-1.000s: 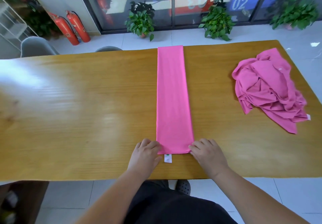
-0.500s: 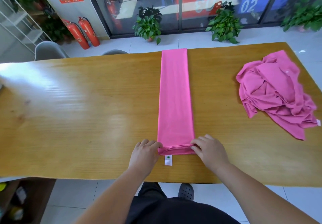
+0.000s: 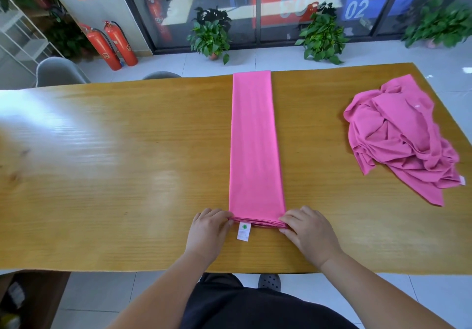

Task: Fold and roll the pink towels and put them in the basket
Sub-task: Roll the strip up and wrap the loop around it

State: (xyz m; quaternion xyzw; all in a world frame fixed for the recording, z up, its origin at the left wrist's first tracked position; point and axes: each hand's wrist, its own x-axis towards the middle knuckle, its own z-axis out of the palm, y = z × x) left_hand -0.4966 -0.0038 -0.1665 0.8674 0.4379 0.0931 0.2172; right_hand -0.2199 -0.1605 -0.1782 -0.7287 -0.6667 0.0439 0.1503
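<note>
Left hand (image 3: 208, 229), right hand (image 3: 309, 231), pinching towel (image 3: 255, 137) end

Here's the folded towel (image 3: 255, 144): bright pink, one long narrow strip running straight across the surface (image 3: 127, 175), its far end right at the far edge and its near end close to the front edge. It lies flat and smooth along its length. At the near end the layers bunch into a low, tight lip. A white label (image 3: 243, 231) with a green mark pokes out from under that end. Off to the right, well apart, the second towel (image 3: 398, 137) sits in a crumpled heap, same pink, with a small white tag (image 3: 462, 181) at its near right corner.
</note>
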